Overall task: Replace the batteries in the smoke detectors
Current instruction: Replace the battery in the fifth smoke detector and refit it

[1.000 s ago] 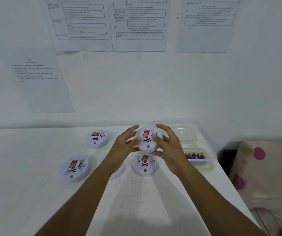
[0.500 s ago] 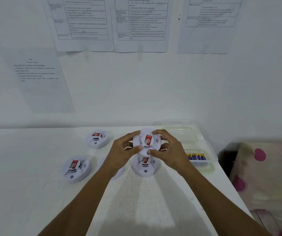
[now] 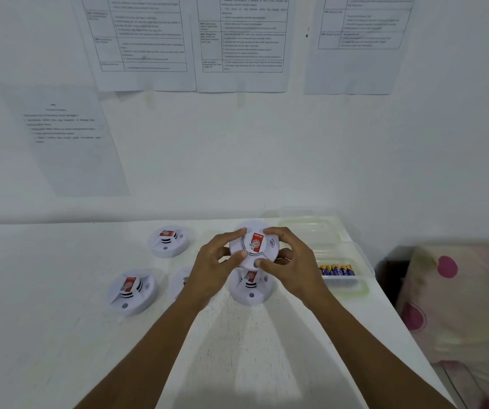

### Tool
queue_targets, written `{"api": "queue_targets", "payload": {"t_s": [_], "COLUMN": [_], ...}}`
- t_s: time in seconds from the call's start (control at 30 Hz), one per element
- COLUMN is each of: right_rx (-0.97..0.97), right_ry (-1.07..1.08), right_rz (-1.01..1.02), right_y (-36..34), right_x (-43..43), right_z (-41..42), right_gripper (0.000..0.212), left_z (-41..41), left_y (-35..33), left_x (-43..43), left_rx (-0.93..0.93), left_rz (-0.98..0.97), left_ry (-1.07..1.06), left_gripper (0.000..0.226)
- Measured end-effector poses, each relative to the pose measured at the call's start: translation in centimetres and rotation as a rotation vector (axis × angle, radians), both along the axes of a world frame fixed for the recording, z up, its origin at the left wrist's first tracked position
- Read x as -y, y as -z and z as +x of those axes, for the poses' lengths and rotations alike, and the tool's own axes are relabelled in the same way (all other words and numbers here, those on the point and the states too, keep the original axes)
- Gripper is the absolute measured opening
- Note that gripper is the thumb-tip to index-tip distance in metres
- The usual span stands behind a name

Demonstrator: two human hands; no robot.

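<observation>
I hold a round white smoke detector point(image 3: 255, 245) with a red label above the white table point(image 3: 60, 335). My left hand point(image 3: 214, 270) grips its left rim and my right hand point(image 3: 293, 265) grips its right rim. A second detector point(image 3: 251, 287) lies on the table right under it. Two more detectors lie at the left front point(image 3: 131, 290) and left back point(image 3: 168, 240). Another one point(image 3: 181, 283) is mostly hidden behind my left wrist. Blue and yellow batteries point(image 3: 337, 270) lie in a clear tray point(image 3: 355, 286) to the right.
A second clear tray point(image 3: 305, 228) stands at the back right against the wall. Printed sheets point(image 3: 237, 42) hang on the white wall. The table's right edge drops off next to a spotted pink cushion point(image 3: 455, 293).
The held detector has turned in my hands, its red label rotating, and my fingers have shifted around its rim. The view has tilted slightly.
</observation>
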State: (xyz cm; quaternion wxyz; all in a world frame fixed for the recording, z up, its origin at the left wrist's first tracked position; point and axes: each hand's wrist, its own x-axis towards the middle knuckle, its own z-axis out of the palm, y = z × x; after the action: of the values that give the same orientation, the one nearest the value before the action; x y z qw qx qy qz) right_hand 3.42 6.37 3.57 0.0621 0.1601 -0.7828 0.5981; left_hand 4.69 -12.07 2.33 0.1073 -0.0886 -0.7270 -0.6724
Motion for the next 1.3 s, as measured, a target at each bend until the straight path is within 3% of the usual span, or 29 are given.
{"api": "queue_targets", "payload": {"t_s": [0.77, 0.97, 1.3], "right_rx": [-0.045, 0.050, 0.084], "right_ry": [-0.002, -0.075, -0.087], "right_rz": [0.005, -0.084, -0.113], "right_y": [0.2, -0.5, -0.4], "right_x": [-0.1, -0.8, -1.0], "right_z": [0.3, 0.2, 0.0], "right_gripper": [0.047, 0.035, 0.035], "left_z": [0.1, 0.3, 0.3], "left_y": [0.0, -0.1, 0.0], "left_x": [-0.2, 0.2, 0.3], "left_rx": [-0.008, -0.019, -0.012], "left_rz": [-0.032, -0.038, -0.029], "left_ry": [-0.013, 0.008, 0.000], "left_gripper": [0.035, 0.036, 0.036]}}
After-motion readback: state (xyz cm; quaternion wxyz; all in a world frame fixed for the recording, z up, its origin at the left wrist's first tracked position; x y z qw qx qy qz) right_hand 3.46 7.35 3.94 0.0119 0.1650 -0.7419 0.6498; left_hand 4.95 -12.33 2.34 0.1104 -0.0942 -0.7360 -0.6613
